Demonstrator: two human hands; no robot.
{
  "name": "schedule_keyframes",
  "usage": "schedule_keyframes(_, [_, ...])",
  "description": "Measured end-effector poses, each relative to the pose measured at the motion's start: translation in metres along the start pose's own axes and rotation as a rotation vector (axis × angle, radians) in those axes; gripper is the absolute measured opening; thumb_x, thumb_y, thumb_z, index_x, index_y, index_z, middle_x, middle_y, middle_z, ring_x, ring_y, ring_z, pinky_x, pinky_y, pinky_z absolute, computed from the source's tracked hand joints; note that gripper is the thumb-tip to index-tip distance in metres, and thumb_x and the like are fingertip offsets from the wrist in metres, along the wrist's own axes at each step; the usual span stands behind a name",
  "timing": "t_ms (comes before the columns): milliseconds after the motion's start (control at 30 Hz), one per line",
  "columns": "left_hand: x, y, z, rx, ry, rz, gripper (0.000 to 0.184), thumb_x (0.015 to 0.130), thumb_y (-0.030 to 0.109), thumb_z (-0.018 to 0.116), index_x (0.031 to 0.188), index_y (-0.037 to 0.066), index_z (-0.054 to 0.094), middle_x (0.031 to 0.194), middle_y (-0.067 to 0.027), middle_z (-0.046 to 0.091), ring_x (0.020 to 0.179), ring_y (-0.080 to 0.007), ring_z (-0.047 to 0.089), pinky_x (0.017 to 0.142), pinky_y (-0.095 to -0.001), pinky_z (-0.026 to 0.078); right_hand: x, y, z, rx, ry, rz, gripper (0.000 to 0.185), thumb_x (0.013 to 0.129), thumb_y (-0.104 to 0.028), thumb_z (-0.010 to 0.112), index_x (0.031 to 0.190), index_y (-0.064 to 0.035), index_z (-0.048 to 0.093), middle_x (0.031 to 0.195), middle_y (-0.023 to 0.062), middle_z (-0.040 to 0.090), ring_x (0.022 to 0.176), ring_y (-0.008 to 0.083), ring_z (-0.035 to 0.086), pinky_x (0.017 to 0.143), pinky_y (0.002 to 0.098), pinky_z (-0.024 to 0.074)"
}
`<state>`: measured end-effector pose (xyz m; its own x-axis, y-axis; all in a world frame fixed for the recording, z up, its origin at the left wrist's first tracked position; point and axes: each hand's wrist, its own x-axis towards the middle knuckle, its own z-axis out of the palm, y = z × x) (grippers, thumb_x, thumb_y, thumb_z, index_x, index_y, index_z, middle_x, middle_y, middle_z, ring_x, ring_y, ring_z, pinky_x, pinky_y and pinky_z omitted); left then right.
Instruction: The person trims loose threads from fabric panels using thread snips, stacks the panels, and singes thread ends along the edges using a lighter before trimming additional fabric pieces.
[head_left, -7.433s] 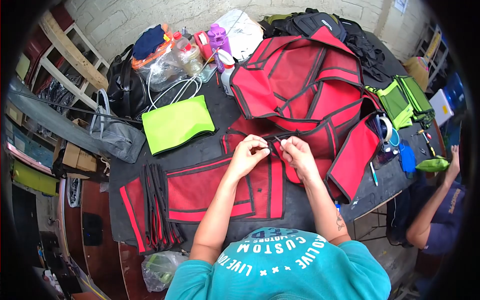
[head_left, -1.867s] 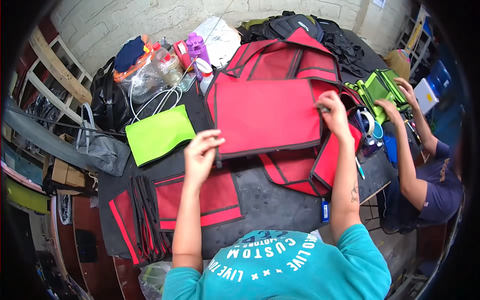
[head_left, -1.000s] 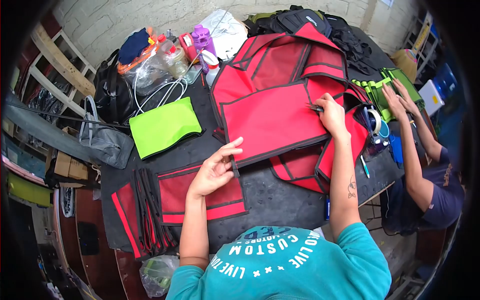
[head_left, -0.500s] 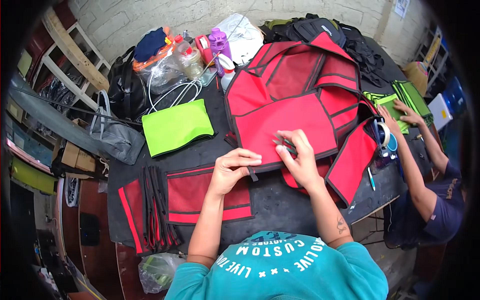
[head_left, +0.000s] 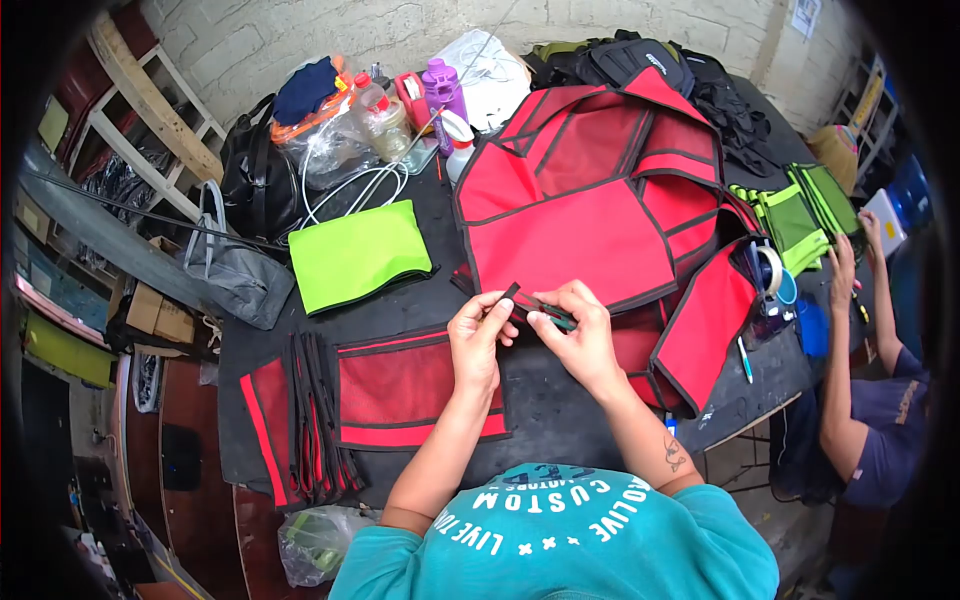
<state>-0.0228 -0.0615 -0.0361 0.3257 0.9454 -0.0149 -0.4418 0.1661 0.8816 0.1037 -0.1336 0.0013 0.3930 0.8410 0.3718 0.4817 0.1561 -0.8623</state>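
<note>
A red fabric panel with black edging (head_left: 570,245) lies over a heap of red mesh and fabric pieces (head_left: 590,145). At the panel's near left corner, my left hand (head_left: 480,335) pinches the black edging, with its end sticking up between thumb and finger. My right hand (head_left: 580,335), just to the right, is closed around a small dark cutting tool (head_left: 553,316) that points at this corner. Left of my hands, a red mesh panel (head_left: 395,390) lies flat beside a folded stack of black-edged pieces (head_left: 315,415).
A lime green pouch (head_left: 360,255) lies at the left, near white cables. Bottles, including a purple one (head_left: 442,88), and bags stand at the back. At the right are green pieces (head_left: 795,225), tape rolls, a pen (head_left: 745,360) and a co-worker's hands.
My hands have come together at the panel's corner, and the tool has moved down and left to the edging. The co-worker's hands have moved right, off the green pieces.
</note>
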Motion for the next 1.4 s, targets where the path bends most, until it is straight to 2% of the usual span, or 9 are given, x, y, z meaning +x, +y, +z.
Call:
schedule_keyframes(333, [-0.003,0.002,0.003,-0.053,-0.003,-0.009,0.013,0.086,0.008,0.063,0.098,0.003,0.064,0.075,-0.0013,0.064,0.057,-0.0067,0.057,0.051,-0.0183,0.044,-0.001,0.000,0.005,0.120,0.064,0.072,0.021,0.074,-0.008,0.071,0.093,0.0018,0.067,0.075,0.0029,0.053,0.070,0.0091,0.050,0.063,0.0235,0.0406])
schedule_keyframes(467, [-0.001,0.000,0.000,-0.044,-0.017,-0.012,0.012,0.086,0.008,0.063,0.097,0.003,0.064,0.076,-0.0016,0.064,0.057,-0.0066,0.057,0.052,-0.0182,0.044,-0.002,0.003,0.002,0.042,-0.002,0.137,0.021,0.075,-0.010,0.069,0.092,0.0026,0.066,0.076,0.0081,0.056,0.070,0.0172,0.058,0.065,0.0284,0.0459])
schedule_keyframes(567, [-0.001,-0.002,0.001,-0.028,-0.034,-0.011,0.011,0.086,0.007,0.063,0.096,0.003,0.064,0.077,-0.0018,0.064,0.058,-0.0066,0.057,0.052,-0.0182,0.044,-0.001,0.000,0.007,0.124,0.032,0.103,0.018,0.074,-0.007,0.069,0.090,0.0015,0.066,0.073,0.0015,0.052,0.067,0.0082,0.046,0.060,0.0233,0.0372])
schedule_keyframes(933, [-0.004,0.000,0.007,-0.022,-0.044,0.038,0.010,0.085,0.006,0.063,0.095,0.003,0.065,0.080,-0.0008,0.065,0.058,-0.0047,0.056,0.051,-0.0162,0.043,0.001,0.004,0.009,0.103,0.025,0.122,0.016,0.076,-0.008,0.069,0.088,0.0015,0.066,0.076,0.0061,0.055,0.069,0.0124,0.054,0.063,0.0266,0.0432])
schedule_keyframes(1067, [-0.006,0.011,0.007,0.020,-0.060,0.024,0.008,0.084,0.006,0.064,0.091,0.004,0.065,0.083,-0.0016,0.065,0.066,-0.0089,0.058,0.062,-0.0229,0.047,0.003,0.010,0.005,0.273,0.107,0.099,0.015,0.080,-0.007,0.066,0.092,0.0011,0.064,0.080,0.0003,0.056,0.069,0.0079,0.049,0.061,0.0231,0.0389])
schedule_keyframes(1167, [-0.011,0.054,0.010,1.171,-0.007,0.898,0.003,0.086,0.005,0.060,0.086,0.004,0.062,0.083,-0.0040,0.065,0.077,-0.0162,0.058,0.077,-0.0336,0.046,0.012,-0.007,-0.019,0.482,0.282,0.058,0.018,0.087,-0.010,0.061,0.102,0.0004,0.061,0.087,-0.0032,0.057,0.066,0.0029,0.044,0.059,0.0182,0.0348])
schedule_keyframes(1300, [-0.012,0.117,-0.014,0.972,0.142,1.541,0.012,0.093,0.010,0.047,0.088,0.003,0.054,0.082,-0.0087,0.062,0.082,-0.0226,0.053,0.081,-0.0404,0.041,0.027,-0.001,-0.075,0.546,0.464,0.023,0.019,0.091,-0.014,0.056,0.105,-0.0019,0.059,0.082,-0.0028,0.056,0.061,-0.0003,0.041,0.053,0.0158,0.0307])
schedule_keyframes(1367, [-0.010,0.133,-0.044,0.481,0.484,1.369,0.015,0.095,0.012,0.045,0.092,0.000,0.053,0.083,-0.0100,0.058,0.081,-0.0219,0.051,0.079,-0.0352,0.041,0.026,0.006,-0.089,0.621,0.510,0.027,0.019,0.092,-0.015,0.055,0.104,-0.0025,0.059,0.080,-0.0028,0.055,0.060,-0.0009,0.040,0.052,0.0158,0.0297])
schedule_keyframes(1400, [-0.011,0.157,-0.053,0.741,0.680,1.345,0.017,0.096,0.015,0.046,0.089,0.000,0.050,0.081,-0.0087,0.055,0.078,-0.0203,0.050,0.076,-0.0319,0.042,0.025,0.010,-0.093,0.622,0.453,0.094,0.019,0.092,-0.016,0.054,0.104,-0.0025,0.059,0.079,-0.0030,0.055,0.060,-0.0006,0.039,0.051,0.0162,0.0292])
